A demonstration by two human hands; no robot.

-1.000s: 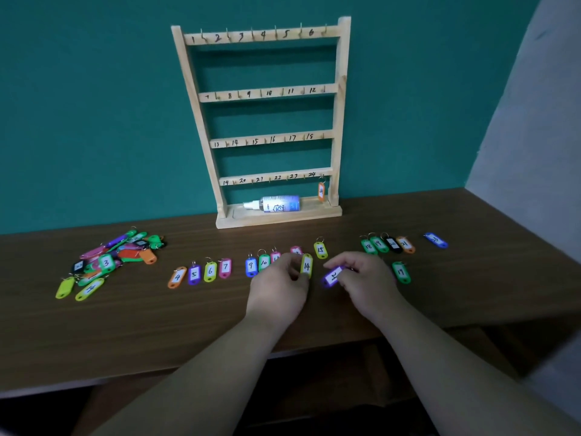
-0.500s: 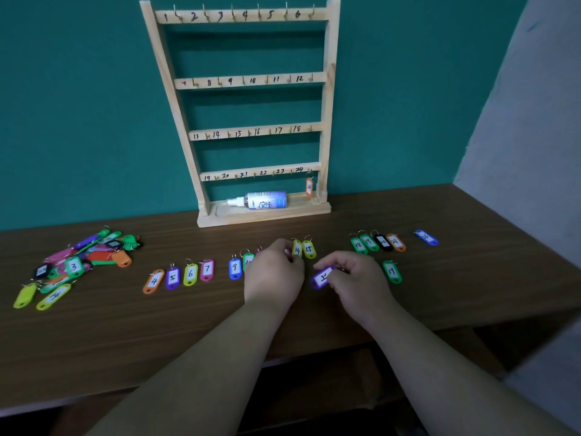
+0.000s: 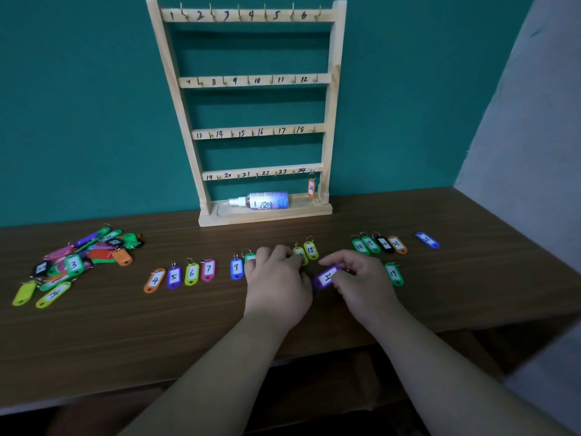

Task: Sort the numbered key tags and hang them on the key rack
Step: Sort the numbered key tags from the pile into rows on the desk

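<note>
Found one purple tag (image 3: 327, 276), label reading like 2, pinched between thumb and curled fingers of the right hand (image 3: 361, 278) and held just above the tabletop (image 3: 314, 325) in front of the sorted row. Noted the left hand (image 3: 276, 278) knuckles up just beside it, fingers bent down onto one yellow-green tag (image 3: 301, 254); cannot tell whether pinching or only pressing. Counted one more yellow-green tag, numbered 15 (image 3: 311, 249), touching that one on its right. Counted four tags in line left of the left hand: orange 4 (image 3: 154, 280), purple 5 (image 3: 174, 276), yellow-green 6 (image 3: 191, 273), pink 7 (image 3: 208, 269); then, past a gap, blue 9 (image 3: 236, 268) and one green tag (image 3: 250, 257) partly hidden by the left fingers. Counted four tags side by side right of the hands: green 18 (image 3: 360, 246), green 19 (image 3: 370, 243), black 20 (image 3: 384, 243), orange 21 (image 3: 397, 244). Logged one further green tag (image 3: 393, 273), also marked 19, near the right hand, and one blue tag (image 3: 427, 240) lying apart at far right, number not legible. Observed an overlapping pile (image 3: 94, 250) of unsorted tags at far left, not countable, with a green 3 (image 3: 74, 264) on top. Inspected one wooden key rack (image 3: 330, 89) standing at the back of the tabletop: four rails, six hooks each, numbered 1 to 24. Found only one tag hung, orange 24 (image 3: 311, 187), at the right end of the bottom rail. Noted one spray bottle (image 3: 267, 200) lying on its side on the rack base.
</note>
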